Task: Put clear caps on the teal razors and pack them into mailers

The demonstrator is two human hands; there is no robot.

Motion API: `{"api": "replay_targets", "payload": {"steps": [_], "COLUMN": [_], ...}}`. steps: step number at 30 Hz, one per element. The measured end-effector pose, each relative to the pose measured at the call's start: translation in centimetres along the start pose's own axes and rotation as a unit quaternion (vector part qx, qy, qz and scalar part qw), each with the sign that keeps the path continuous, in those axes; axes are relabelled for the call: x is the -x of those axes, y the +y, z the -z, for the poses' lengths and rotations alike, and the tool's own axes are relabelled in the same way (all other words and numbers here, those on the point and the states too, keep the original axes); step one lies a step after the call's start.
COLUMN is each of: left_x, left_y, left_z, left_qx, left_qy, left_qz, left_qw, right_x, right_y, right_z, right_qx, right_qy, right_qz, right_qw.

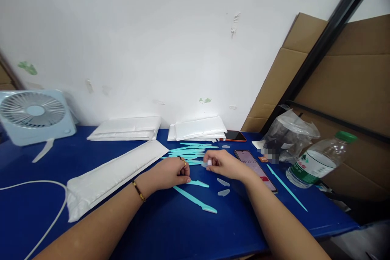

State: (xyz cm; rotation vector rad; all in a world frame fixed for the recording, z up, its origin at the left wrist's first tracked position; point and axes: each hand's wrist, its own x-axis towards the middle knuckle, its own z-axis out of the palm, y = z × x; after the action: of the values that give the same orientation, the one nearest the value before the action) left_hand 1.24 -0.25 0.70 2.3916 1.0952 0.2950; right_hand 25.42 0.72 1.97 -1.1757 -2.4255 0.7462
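Turquoise eyebrow razors (187, 152) lie in a loose pile at the middle of the blue table. My left hand (170, 172) is closed at the near side of the pile, its thumb and fingers pinched on an eyebrow razor (199, 184) whose head points right. Another razor (198, 202) lies on the table just below that hand. My right hand (227, 164) is closed, fingertips pinching a small translucent blade cap (204, 164) at the pile's right end. Two more clear caps, one (223, 182) above the other (224, 192), rest below my right hand.
White padded mailers (124, 128) lie along the wall, with another stack (199, 128) beside them and a long mailer (112, 178) nearer. A phone (254, 166), single razor (286, 187), water bottle (319, 160) and plastic bag (289, 134) stand right. A fan (36, 113) and white cable (57, 217) are left.
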Motion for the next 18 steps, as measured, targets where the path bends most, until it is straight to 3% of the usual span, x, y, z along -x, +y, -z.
{"api": "replay_targets", "payload": {"steps": [5,9,13,18], "left_x": [-0.1,-0.5,-0.8,-0.8], "left_y": [-0.1,-0.7,-1.0,-0.8], "left_z": [0.0,0.1,0.6,0.8], "left_qx": [0.002,0.075,0.142,0.168], "left_qy": [-0.002,0.068,0.119,0.124], "left_qz": [0.022,0.055,0.075,0.072], "left_qw": [1.0,0.993,0.98,0.975], "right_x": [-0.1,-0.3,-0.5,-0.7], "right_y": [-0.2,-0.4,-0.7,-0.7], "right_z": [0.6,0.9,0.7,0.3], "right_qx": [-0.197,-0.324,-0.353,-0.358], "right_qy": [0.092,0.152,0.178,0.182], "right_qz": [-0.037,-0.039,-0.027,-0.026], "right_qw": [0.975,0.933,0.918,0.916]}}
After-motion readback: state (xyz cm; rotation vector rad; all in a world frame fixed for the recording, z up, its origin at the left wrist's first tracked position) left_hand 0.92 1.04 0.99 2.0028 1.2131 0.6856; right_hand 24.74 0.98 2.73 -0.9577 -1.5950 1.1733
